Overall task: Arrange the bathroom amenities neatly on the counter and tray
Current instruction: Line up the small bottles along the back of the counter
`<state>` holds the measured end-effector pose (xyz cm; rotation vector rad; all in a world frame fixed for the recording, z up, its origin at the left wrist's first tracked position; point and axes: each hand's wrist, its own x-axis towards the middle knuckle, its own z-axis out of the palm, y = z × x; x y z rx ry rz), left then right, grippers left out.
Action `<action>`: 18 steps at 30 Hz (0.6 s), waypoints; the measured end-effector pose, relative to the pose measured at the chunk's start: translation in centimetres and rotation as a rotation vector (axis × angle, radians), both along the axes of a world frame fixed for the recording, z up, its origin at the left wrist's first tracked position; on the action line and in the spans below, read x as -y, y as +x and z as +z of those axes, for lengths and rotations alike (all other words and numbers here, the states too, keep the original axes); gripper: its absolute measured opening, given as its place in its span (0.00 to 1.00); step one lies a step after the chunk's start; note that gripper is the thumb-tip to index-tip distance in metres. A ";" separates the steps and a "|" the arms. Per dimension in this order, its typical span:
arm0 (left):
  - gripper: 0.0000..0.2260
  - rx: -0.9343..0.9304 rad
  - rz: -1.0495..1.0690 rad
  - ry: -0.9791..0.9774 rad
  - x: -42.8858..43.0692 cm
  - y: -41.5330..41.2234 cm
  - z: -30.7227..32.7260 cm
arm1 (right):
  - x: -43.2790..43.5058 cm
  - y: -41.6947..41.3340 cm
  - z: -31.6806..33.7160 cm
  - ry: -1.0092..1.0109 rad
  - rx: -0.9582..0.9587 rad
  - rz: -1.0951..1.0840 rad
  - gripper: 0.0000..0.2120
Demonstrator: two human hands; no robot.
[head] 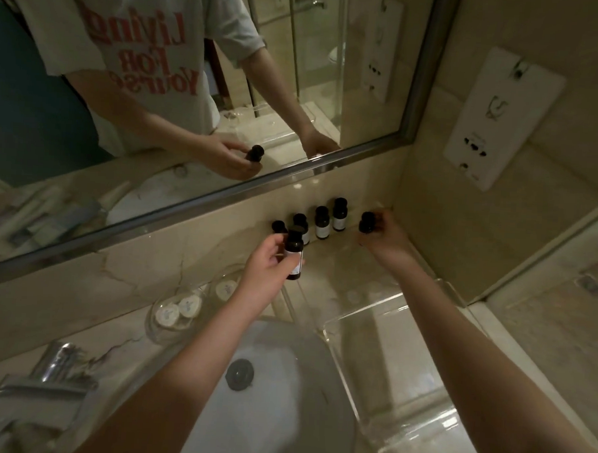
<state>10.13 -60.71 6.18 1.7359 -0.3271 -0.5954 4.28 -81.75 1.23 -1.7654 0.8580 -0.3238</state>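
The left hand (268, 269) curls round the label of a small dark bottle (293, 257), holding it upright just above the surface (128, 338). The right hand (386, 237) pinches a second bottle (367, 222) near its cap, at the right-hand end of the row of bottles (321, 222) standing under the mirror (194, 84). They look light and rigid, probably smooth-sided and a little slick. Being narrow and tall, they'd tip easily, so a grip low on the body seems safer than one at the cap. The clear tray (338, 322) is hard to read: its rims barely show, and I can't tell whether the row stands on it or on bare stone. Room is tight at the back, with the side wall (461, 233) close on the right. The basin (282, 414) drops away in front, and a glass dish (177, 313) sits to the left.
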 end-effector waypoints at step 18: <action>0.12 -0.031 0.016 0.003 0.0 -0.8 0.5 | 2.9 0.4 3.8 -0.665 -0.272 0.409 0.09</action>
